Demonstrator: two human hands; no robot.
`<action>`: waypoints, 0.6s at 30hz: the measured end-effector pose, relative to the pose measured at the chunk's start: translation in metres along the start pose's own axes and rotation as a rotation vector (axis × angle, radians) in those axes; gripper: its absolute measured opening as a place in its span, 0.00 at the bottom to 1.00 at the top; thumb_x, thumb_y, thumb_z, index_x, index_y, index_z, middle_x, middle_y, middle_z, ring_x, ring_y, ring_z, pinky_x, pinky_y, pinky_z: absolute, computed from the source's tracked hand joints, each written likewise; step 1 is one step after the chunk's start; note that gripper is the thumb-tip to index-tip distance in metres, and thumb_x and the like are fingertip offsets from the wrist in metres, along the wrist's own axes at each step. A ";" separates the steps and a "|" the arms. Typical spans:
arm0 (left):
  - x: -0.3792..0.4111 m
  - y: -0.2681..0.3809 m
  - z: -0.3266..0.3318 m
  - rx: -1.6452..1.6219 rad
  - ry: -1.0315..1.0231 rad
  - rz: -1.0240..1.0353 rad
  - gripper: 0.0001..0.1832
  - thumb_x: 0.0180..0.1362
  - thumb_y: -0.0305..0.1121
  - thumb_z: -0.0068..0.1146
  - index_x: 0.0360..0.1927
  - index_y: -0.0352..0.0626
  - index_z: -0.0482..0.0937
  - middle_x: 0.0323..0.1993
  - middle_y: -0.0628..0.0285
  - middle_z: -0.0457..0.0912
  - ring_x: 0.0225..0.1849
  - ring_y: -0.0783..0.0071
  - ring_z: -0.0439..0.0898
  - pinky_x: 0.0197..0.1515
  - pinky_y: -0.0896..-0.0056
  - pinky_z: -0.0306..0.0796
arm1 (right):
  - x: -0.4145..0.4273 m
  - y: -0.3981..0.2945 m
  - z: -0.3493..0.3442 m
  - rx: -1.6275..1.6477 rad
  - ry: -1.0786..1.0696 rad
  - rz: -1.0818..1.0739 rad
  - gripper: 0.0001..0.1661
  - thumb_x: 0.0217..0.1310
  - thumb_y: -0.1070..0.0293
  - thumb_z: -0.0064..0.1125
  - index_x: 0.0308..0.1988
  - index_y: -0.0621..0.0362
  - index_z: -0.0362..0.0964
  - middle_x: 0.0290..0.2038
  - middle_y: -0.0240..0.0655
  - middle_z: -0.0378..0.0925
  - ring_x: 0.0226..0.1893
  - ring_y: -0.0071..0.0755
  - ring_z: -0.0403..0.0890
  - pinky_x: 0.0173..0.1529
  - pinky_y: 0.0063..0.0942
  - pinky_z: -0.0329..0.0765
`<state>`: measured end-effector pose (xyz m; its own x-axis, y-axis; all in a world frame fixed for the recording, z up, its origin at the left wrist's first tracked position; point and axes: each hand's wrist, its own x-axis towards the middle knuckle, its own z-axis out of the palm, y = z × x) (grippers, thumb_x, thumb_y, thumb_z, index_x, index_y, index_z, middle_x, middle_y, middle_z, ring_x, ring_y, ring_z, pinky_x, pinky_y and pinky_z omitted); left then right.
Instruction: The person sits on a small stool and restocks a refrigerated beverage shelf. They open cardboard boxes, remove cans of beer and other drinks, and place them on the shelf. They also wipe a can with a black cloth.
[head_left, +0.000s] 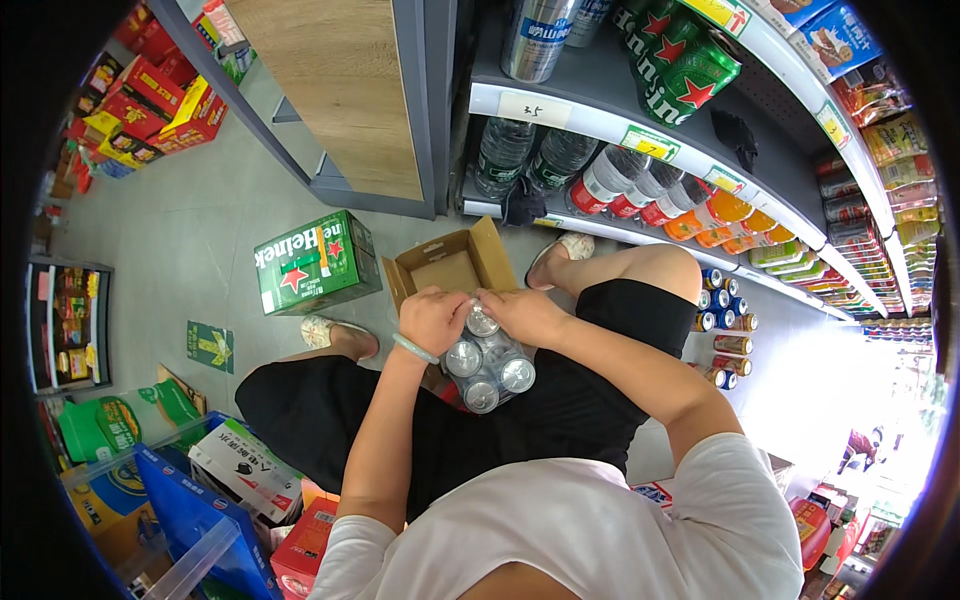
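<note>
A pack of several silver-topped cans (484, 367), wrapped in clear plastic film, rests on my lap between my thighs. At its far end, my left hand (431, 321) pinches the film, a pale green bangle on that wrist. Opposite it, my right hand (525, 319) grips the same end, the two sets of fingertips almost touching over the nearest can. Just beyond my hands stands a brown cardboard box (442, 262) with its flaps spread open. To its left on the floor sits a green Heineken carton (319, 262).
Ahead on the right, a drinks shelf (570, 112) holds green beer cans (679, 71) above clear bottles (506, 154) and orange drinks (709, 214). Loose cans (720, 300) stand on the floor to my right. A blue crate (195, 517) and a red box (304, 544) lie behind left.
</note>
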<state>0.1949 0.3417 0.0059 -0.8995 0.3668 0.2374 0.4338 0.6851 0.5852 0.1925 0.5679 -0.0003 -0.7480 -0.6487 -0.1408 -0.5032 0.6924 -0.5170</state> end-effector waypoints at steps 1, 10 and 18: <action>0.002 0.003 0.000 0.030 -0.030 -0.025 0.07 0.59 0.38 0.68 0.34 0.48 0.90 0.25 0.59 0.83 0.30 0.57 0.83 0.32 0.56 0.76 | 0.002 0.003 0.003 -0.077 -0.053 -0.013 0.15 0.76 0.63 0.48 0.52 0.62 0.70 0.42 0.47 0.85 0.39 0.63 0.84 0.44 0.52 0.81; -0.004 -0.021 0.017 -0.212 -0.128 -0.338 0.10 0.65 0.39 0.62 0.36 0.43 0.86 0.30 0.53 0.83 0.38 0.53 0.82 0.40 0.56 0.74 | -0.009 -0.016 -0.018 0.073 0.177 -0.116 0.21 0.68 0.62 0.59 0.57 0.55 0.69 0.54 0.43 0.74 0.50 0.50 0.83 0.45 0.46 0.82; -0.002 -0.022 0.024 -0.213 -0.077 -0.362 0.11 0.64 0.41 0.61 0.36 0.46 0.85 0.27 0.52 0.83 0.37 0.49 0.83 0.39 0.50 0.74 | -0.003 -0.030 -0.011 -0.266 0.114 -0.160 0.37 0.50 0.64 0.73 0.60 0.53 0.68 0.56 0.36 0.71 0.49 0.39 0.82 0.44 0.37 0.84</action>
<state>0.1881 0.3411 -0.0263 -0.9819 0.1774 -0.0664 0.0629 0.6361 0.7690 0.2052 0.5528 0.0250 -0.6860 -0.7270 0.0277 -0.7027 0.6522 -0.2842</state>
